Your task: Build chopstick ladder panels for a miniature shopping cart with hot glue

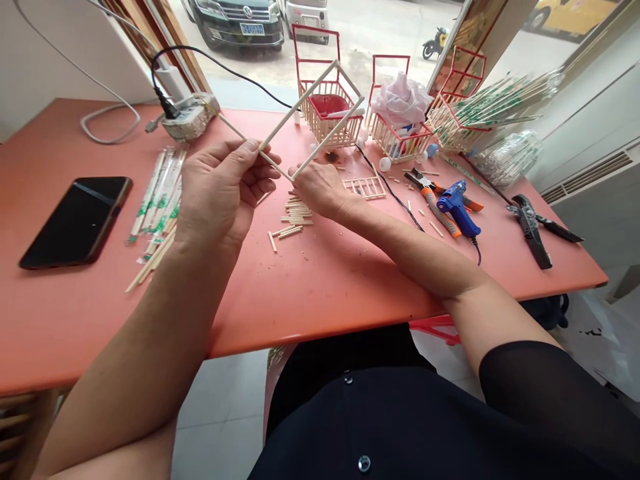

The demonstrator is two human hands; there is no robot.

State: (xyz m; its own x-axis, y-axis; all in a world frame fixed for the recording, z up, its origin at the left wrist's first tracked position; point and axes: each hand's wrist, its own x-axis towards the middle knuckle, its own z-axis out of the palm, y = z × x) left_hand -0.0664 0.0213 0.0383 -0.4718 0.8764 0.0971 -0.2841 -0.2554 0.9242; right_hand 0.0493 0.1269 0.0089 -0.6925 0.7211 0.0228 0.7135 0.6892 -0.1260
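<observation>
Above the table, a four-sided frame of thin wooden sticks (305, 99) is held up, tilted, between both hands. One of its sticks runs on past the corner to the upper left. My left hand (227, 177) pinches that stick between thumb and fingers near the left corner. Closed at the lower corner, my right hand (320, 189) grips the frame, its fingertips partly hidden. Short cut sticks (296, 212) lie in a pile on the table below. Beyond my right wrist lies a small ladder-like stick panel (367, 188).
Three small stick carts (333, 127) stand at the back. Pliers (435, 203), a blue glue gun (457, 205) and a black-handled tool (531, 230) lie right. A phone (75, 222), wrapped chopsticks (159, 193) and a power strip (190, 117) are left. A black cable (395, 193) crosses the table.
</observation>
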